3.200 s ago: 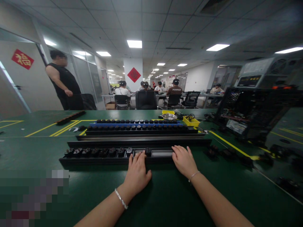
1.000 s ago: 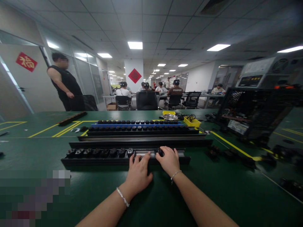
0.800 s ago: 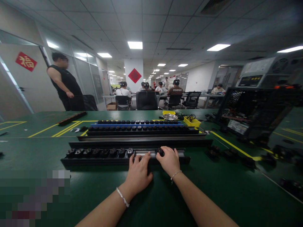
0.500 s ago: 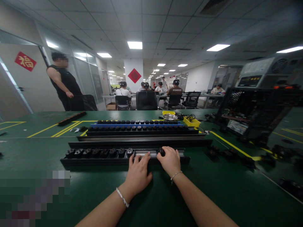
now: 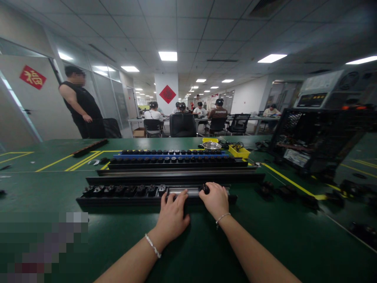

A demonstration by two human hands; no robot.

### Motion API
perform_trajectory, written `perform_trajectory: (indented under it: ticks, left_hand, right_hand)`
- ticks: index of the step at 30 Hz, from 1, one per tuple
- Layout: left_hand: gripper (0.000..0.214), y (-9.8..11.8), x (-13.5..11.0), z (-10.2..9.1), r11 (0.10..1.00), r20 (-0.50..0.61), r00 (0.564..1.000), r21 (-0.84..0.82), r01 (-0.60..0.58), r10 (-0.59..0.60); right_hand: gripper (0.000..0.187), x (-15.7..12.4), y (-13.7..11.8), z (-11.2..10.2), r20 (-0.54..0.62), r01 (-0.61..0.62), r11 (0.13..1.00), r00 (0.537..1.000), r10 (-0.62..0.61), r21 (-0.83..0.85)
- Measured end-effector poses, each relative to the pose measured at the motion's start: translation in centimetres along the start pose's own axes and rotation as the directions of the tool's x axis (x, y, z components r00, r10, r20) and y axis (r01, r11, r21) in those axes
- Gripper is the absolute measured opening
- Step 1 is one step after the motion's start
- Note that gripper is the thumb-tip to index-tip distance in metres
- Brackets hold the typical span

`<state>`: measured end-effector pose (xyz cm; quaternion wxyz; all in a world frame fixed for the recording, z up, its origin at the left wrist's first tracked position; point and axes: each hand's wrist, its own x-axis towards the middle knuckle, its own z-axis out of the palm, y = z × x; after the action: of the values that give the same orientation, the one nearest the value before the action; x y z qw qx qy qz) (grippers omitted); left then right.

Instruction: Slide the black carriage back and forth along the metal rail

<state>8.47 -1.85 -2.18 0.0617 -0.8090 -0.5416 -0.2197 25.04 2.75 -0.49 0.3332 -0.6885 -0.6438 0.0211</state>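
Note:
A long black track (image 5: 118,201) lies crosswise on the green table in front of me. Round black socket-like modules (image 5: 140,190) sit in a row along its left part, and bare silvery channel shows to their right. My left hand (image 5: 173,215) rests with fingers spread over the track's near edge, just right of the last module in the row. Farther right, my right hand (image 5: 216,200) pinches a small black module (image 5: 205,189) at the channel. My fingers partly cover that module, so I cannot tell how deep it sits.
Behind lie another black rail (image 5: 176,179), module-filled strips (image 5: 176,160), a metal bowl (image 5: 211,146) and a yellow bin (image 5: 239,151). Loose black parts (image 5: 287,192) and an open computer case (image 5: 309,137) are at right. A person (image 5: 78,100) stands back left; others sit farther off.
My right hand has shifted slightly right along the track with the black module in its fingers. The left hand has stayed nearly in place.

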Motion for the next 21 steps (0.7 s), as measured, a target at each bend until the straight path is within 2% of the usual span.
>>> perform_trajectory:
  ticks: [16, 21]
  left_hand:
    - [0.059, 0.04, 0.03, 0.04, 1.000, 0.006, 1.000, -0.010, 0.018, -0.018]
    - [0.058, 0.14, 0.04, -0.05, 1.000, 0.003, 1.000, -0.004, 0.021, -0.021]
  right_hand:
    - [0.029, 0.27, 0.86, -0.49, -0.027, -0.012, 0.999, 1.000, 0.010, -0.047]
    - [0.021, 0.45, 1.03, -0.82, -0.003, -0.012, 0.997, 1.000, 0.012, -0.081]
